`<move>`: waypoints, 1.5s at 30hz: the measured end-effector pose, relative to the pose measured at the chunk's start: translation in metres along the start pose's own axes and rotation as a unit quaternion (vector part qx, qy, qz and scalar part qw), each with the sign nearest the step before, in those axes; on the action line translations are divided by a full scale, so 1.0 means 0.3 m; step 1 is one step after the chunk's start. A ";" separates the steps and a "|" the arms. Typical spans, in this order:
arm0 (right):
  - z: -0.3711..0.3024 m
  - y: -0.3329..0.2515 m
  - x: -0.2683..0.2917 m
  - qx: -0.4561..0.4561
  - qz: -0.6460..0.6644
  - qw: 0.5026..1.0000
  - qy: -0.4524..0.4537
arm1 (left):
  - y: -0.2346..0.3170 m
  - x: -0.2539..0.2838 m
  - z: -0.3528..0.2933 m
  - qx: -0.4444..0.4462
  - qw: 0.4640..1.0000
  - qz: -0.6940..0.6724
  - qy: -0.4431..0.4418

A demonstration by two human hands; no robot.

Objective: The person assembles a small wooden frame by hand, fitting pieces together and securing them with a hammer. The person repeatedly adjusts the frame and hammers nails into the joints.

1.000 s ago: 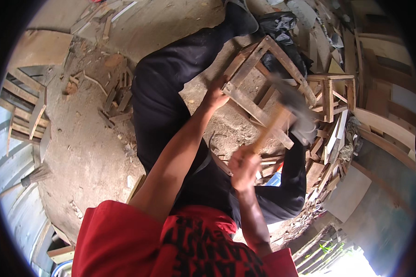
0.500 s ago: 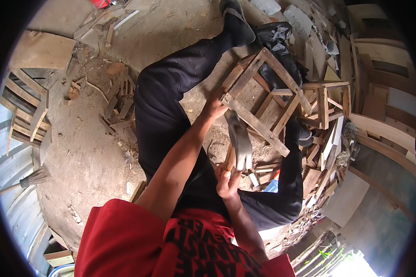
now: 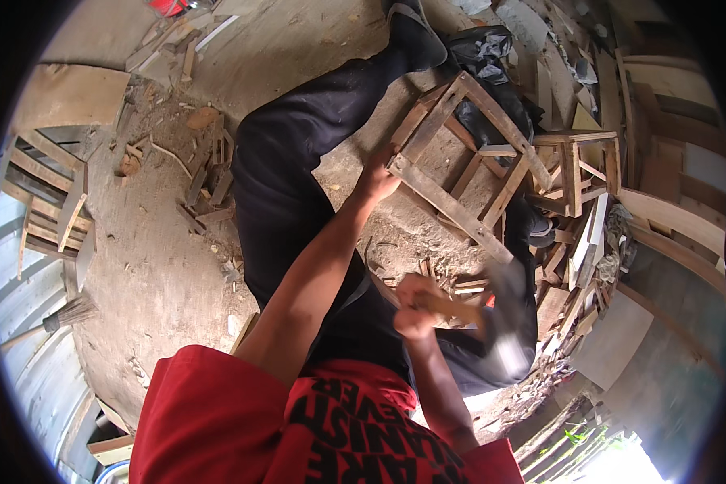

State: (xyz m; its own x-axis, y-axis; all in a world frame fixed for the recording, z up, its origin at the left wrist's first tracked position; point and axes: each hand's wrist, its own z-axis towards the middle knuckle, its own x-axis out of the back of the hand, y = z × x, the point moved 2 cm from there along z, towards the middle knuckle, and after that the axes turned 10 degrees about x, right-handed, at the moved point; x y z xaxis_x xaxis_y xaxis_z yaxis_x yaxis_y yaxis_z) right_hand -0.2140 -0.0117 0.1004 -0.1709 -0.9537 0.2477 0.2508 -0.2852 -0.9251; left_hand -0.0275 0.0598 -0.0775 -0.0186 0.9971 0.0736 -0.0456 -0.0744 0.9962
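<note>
My left hand (image 3: 379,173) is closed around the near left corner of a wooden stool frame (image 3: 453,208), whose bars are joined into an open box shape. The frame is tilted between my spread legs. Lower down, my right hand (image 3: 418,305) grips the wooden handle of a hammer (image 3: 458,309). The hammer's metal head points right, over my right thigh, and is smeared by motion. It is apart from the frame.
A smaller wooden stool frame (image 3: 577,171) stands to the right. Behind lies a black plastic bag (image 3: 484,56). Scrap wood (image 3: 211,181) litters the ground at left, and more is heaped at right. A broom (image 3: 64,316) lies by the corrugated wall.
The hammer has swung right and down, away from the frame's near left corner, with my right hand shifting slightly right. My left hand keeps its hold on the frame.
</note>
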 end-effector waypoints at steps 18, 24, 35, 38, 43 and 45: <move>-0.099 0.072 0.014 -0.211 0.131 0.969 0.006 | -0.050 0.006 0.012 -0.010 0.999 -0.032 -0.006; 0.033 -0.010 0.019 0.052 0.056 0.997 0.017 | -0.005 0.017 0.016 -0.008 1.000 0.027 0.006; -0.112 0.120 0.037 -0.129 0.085 0.988 -0.030 | 0.031 0.012 -0.006 0.035 0.999 0.016 -0.026; -0.125 0.189 0.042 -0.251 -0.026 0.967 -0.040 | 0.055 -0.007 -0.013 0.026 0.999 -0.016 -0.028; 0.001 -0.002 0.081 -0.165 0.056 0.983 -0.058 | -0.061 -0.003 -0.008 0.158 0.983 -0.073 -0.053; 0.003 -0.026 0.088 -0.093 0.096 0.991 -0.022 | 0.013 0.015 -0.009 0.037 0.999 0.004 -0.025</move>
State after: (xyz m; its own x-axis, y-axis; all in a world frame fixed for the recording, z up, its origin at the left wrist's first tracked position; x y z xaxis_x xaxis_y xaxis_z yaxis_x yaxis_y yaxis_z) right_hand -0.2196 -0.0347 0.1145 -0.0940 -0.9931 0.0705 0.0946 -0.0794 -0.9923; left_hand -0.0304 0.0639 -0.0734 0.0321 0.9960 0.0829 0.0283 -0.0838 0.9961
